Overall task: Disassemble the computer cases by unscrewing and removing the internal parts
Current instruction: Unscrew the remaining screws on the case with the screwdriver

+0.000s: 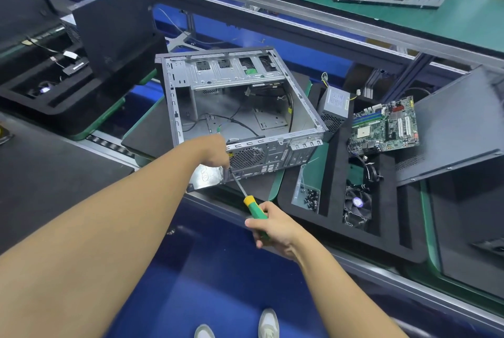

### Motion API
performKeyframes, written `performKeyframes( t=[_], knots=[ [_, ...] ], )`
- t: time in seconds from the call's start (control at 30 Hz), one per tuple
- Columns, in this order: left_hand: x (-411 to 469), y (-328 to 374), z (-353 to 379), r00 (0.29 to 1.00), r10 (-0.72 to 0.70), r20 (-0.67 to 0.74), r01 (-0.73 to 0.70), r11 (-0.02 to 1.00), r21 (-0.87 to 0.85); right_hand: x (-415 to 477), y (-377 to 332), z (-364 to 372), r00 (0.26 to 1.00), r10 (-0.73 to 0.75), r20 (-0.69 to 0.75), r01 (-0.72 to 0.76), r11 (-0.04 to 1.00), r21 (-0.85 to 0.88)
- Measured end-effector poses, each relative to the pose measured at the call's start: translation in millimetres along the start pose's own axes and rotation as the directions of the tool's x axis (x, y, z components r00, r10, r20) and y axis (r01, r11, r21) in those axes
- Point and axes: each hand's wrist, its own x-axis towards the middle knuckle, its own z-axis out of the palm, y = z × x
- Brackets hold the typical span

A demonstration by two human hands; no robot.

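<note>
Fingers of right hand clamped round screwdriver; left hand pinches its tip at case rear. Sheet-metal case: stiff, light, sharp-edged; grip frame rails.

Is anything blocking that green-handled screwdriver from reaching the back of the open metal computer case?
Nothing visible does. The right hand holds the green and yellow handled screwdriver, and its shaft runs clear to the rear panel of the open grey metal computer case, where the left hand steadies the tip.
</note>
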Motion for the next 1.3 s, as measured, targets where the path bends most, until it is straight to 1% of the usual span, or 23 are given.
performKeyframes(
  t=[0.13, 0.2, 0.27, 0.33, 0.43, 0.53, 0.57, 0.6, 0.63, 0.67, 0.7, 0.73, 0.77, 0.8, 0.83, 0.87, 0.9, 0.93, 0.97, 1.0, 1.03, 1.13, 1.3],
  knots=[
    [-1.6, 0.6, -1.1, 1.0, 0.002, -0.005, -0.002, 1.0, -0.007, 2.3, -3.9, 4.1, 0.996, 0.088, -0.006, -0.087, 0.988, 0.126],
    [-2.4, 0.8, -1.2, 1.0, -0.001, -0.001, 0.001, 1.0, -0.001, 1.9, -8.8, 4.4, 0.991, 0.131, 0.035, -0.135, 0.971, 0.195],
    [-2.2, 0.5, -1.4, 1.0, 0.002, 0.001, -0.002, 1.0, -0.003, 0.2, -10.0, 5.3, 0.988, 0.141, 0.063, -0.15, 0.973, 0.175],
    [-2.9, 1.3, -1.7, 1.0, 0.008, -0.003, -0.008, 1.0, -0.005, -2.7, -8.3, 7.1, 0.991, 0.115, 0.065, -0.121, 0.987, 0.105],
    [-3.9, 2.2, -2.5, 1.0, 0.002, -0.007, -0.002, 1.0, -0.02, -3.1, -5.1, 10.6, 0.999, 0.02, 0.042, -0.02, 1.0, 0.0],
    [-7.5, 0.4, -2.3, 1.0, 0.016, 0.0, -0.016, 0.999, -0.049, 0.5, -3.2, 14.4, 0.999, -0.029, -0.016, 0.029, 1.0, -0.007],
    [-11.2, -1.3, -1.0, 0.999, 0.034, -0.035, -0.036, 0.998, -0.053, 2.0, -1.9, 15.2, 0.999, -0.028, -0.023, 0.028, 1.0, 0.011],
    [-17.8, -2.6, 0.9, 0.989, 0.064, -0.134, -0.072, 0.996, -0.057, 2.8, -1.0, 15.9, 0.999, -0.024, -0.021, 0.025, 0.999, 0.026],
    [-26.1, -3.1, 4.5, 0.95, 0.116, -0.29, -0.146, 0.986, -0.085, 3.1, -0.5, 16.4, 1.0, -0.026, -0.017, 0.027, 0.999, 0.031],
    [-37.2, -2.0, 10.8, 0.86, 0.182, -0.476, -0.261, 0.96, -0.105, 3.6, -0.7, 16.9, 0.999, -0.03, -0.017, 0.031, 0.999, 0.033],
    [-47.2, -0.6, 19.2, 0.73, 0.237, -0.641, -0.379, 0.921, -0.091, 4.7, -1.2, 17.5, 0.999, -0.028, -0.021, 0.029, 0.999, 0.039],
    [-55.6, 0.4, 29.8, 0.626, 0.259, -0.736, -0.459, 0.885, -0.078, 5.6, -2.7, 18.0, 1.0, -0.017, -0.024, 0.019, 0.998, 0.055],
    [-61.9, 2.7, 42.6, 0.593, 0.246, -0.767, -0.504, 0.856, -0.115, 6.5, -4.4, 18.6, 1.0, 0.001, -0.022, 0.001, 0.997, 0.081],
    [-66.5, 6.9, 56.9, 0.628, 0.184, -0.756, -0.506, 0.835, -0.217, 6.8, -5.6, 19.0, 1.0, 0.024, -0.014, -0.022, 0.994, 0.108],
    [-67.8, 11.5, 73.1, 0.704, 0.072, -0.706, -0.448, 0.817, -0.363, 6.7, -6.2, 19.3, 0.999, 0.045, -0.006, -0.044, 0.991, 0.129],
    [-65.8, 15.2, 87.6, 0.79, -0.077, -0.609, -0.331, 0.782, -0.528, 6.2, -6.5, 19.6, 0.998, 0.061, -0.007, -0.059, 0.989, 0.135],
    [-60.5, 17.0, 99.8, 0.861, -0.257, -0.439, -0.173, 0.664, -0.727, 5.4, -6.8, 20.1, 0.997, 0.071, -0.018, -0.068, 0.99, 0.126],
    [-53.4, 17.2, 110.2, 0.897, -0.394, -0.202, -0.007, 0.444, -0.896, 4.6, -7.0, 20.6, 0.997, 0.075, -0.036, -0.07, 0.991, 0.112],
    [-46.4, 16.7, 117.9, 0.9, -0.434, 0.022, 0.116, 0.191, -0.975, 4.1, -6.7, 21.1, 0.996, 0.069, -0.053, -0.064, 0.993, 0.097],
    [-40.1, 15.6, 123.3, 0.903, -0.403, 0.15, 0.172, 0.02, -0.985, 4.6, -6.1, 21.4, 0.997, 0.052, -0.064, -0.047, 0.996, 0.081],
    [-32.7, 14.7, 126.5, 0.91, -0.369, 0.186, 0.179, -0.053, -0.982, 5.2, -5.3, 21.1, 0.997, 0.027, -0.07, -0.022, 0.997, 0.068],
    [-16.6, 20.1, 123.4, 0.915, -0.372, 0.156, 0.12, -0.117, -0.986, 6.2, -3.7, 18.1, 0.997, -0.025, -0.077, 0.03, 0.998, 0.061],
    [3.0, 25.3, 120.3, 0.882, -0.426, 0.202, 0.088, -0.272, -0.958, 5.8, -3.8, 20.9, 0.995, -0.045, -0.094, 0.046, 0.999, 0.014]
  ],
)
